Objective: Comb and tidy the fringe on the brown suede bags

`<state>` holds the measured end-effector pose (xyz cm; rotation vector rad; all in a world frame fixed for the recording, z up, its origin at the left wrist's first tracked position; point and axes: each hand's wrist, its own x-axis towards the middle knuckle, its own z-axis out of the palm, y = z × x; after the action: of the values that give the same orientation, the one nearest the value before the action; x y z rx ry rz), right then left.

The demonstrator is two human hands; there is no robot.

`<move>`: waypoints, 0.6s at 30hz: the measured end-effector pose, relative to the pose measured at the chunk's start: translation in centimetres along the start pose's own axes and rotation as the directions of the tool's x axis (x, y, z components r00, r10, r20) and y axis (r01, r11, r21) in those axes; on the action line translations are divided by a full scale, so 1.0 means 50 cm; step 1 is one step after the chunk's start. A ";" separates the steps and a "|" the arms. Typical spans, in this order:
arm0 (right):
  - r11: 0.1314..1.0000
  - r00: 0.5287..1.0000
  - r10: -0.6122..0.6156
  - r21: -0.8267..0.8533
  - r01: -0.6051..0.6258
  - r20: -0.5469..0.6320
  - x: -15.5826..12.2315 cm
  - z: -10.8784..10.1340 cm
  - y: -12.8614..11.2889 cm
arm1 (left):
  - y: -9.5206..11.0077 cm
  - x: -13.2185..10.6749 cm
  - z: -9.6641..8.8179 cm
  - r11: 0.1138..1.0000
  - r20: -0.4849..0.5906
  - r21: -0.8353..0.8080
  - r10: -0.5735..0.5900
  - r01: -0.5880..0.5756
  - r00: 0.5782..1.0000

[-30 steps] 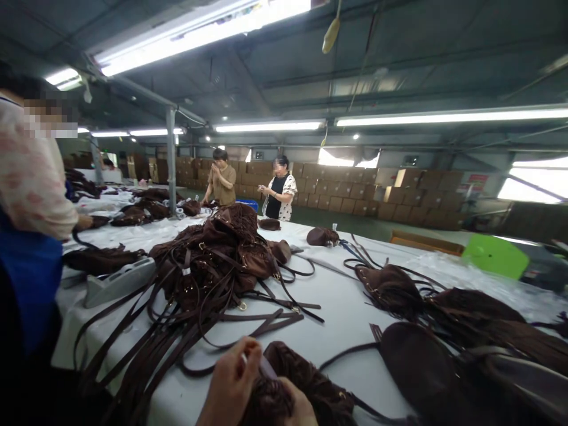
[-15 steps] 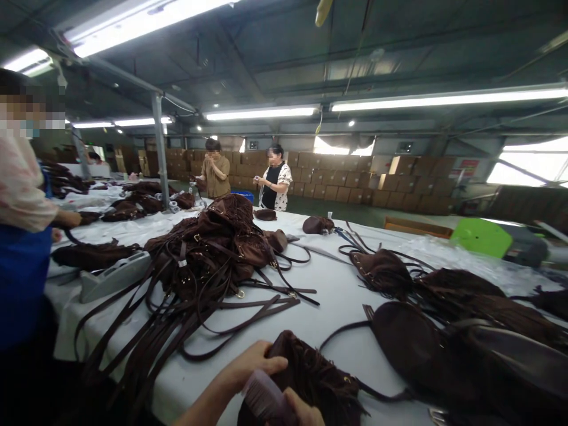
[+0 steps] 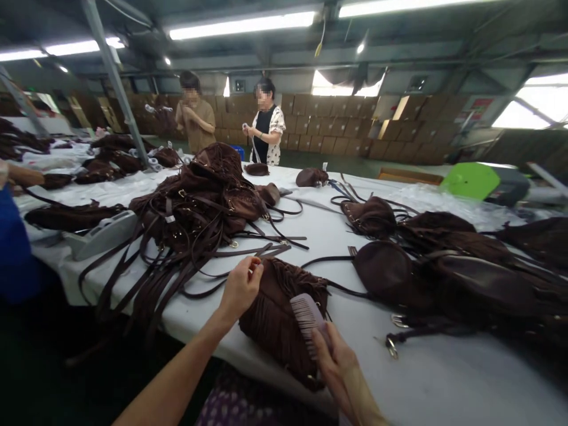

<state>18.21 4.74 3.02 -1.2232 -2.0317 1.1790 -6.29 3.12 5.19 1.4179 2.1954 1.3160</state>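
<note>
A dark brown fringed bag (image 3: 277, 316) lies at the table's front edge, its long fringe spread over the side facing me. My right hand (image 3: 339, 358) is closed around the handle of a pale purple comb (image 3: 306, 316), whose teeth rest against the fringe at the bag's right part. At the bag's upper left corner, my left hand (image 3: 242, 287) has its fingers curled and pinched together. What sits between those fingertips is too small to make out. From the bag's right end a dark strap runs toward other bags.
Left of me rises a heap of brown bags (image 3: 208, 189) with straps trailing over the edge. More bags (image 3: 479, 284) lie to the right, near a green machine (image 3: 470, 180). A co-worker's arm (image 3: 22, 176) reaches in at left; two people stand across the white table (image 3: 310, 225).
My view has tilted down, showing more of the bag. My left hand has gone from lying spread on the bag to a pinch at its corner. The comb now lies against the fringe.
</note>
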 end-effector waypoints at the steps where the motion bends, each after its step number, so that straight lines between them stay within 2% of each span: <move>1: 0.999 0.999 0.032 0.001 -0.032 -0.018 0.005 -0.005 0.015 | 0.009 -0.024 0.000 1.000 0.023 -0.024 0.017 -0.017 1.000; 2: 0.999 0.999 0.050 0.003 -0.050 -0.022 0.007 -0.006 0.028 | 0.017 -0.053 0.005 1.000 0.063 -0.012 0.026 -0.026 0.998; 4: 0.998 0.998 0.065 0.010 -0.065 -0.019 0.008 0.001 0.049 | 0.025 -0.115 0.028 0.991 0.159 0.127 0.019 -0.040 0.987; 6: 0.997 0.997 0.076 0.023 -0.076 -0.023 0.007 0.012 0.060 | 0.024 -0.171 0.062 0.942 0.222 0.332 -0.021 -0.055 0.975; 8: 0.995 0.995 0.095 0.032 -0.094 -0.033 0.007 0.019 0.065 | 0.024 -0.206 0.096 0.871 0.246 0.490 -0.093 -0.041 0.965; 11: 0.993 0.993 0.114 0.022 -0.113 -0.042 0.010 0.022 0.066 | 0.042 -0.213 0.131 0.788 0.267 0.615 -0.209 0.001 0.941; 14: 0.995 0.993 0.099 -0.010 -0.100 -0.066 0.012 0.022 0.066 | 0.073 -0.191 0.148 0.770 0.349 0.638 -0.288 -0.001 0.892; 16: 0.995 0.993 0.093 -0.020 -0.095 -0.070 0.013 0.022 0.069 | 0.082 -0.179 0.154 0.775 0.423 0.631 -0.303 -0.037 0.854; 18: 0.994 0.993 0.098 -0.036 -0.100 -0.062 0.015 0.018 0.075 | 0.071 -0.170 0.154 0.787 0.485 0.610 -0.281 -0.090 0.828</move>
<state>18.89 5.84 -0.67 -1.3759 -1.9787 1.1387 4.81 1.03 1.19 1.5753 2.2882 0.0499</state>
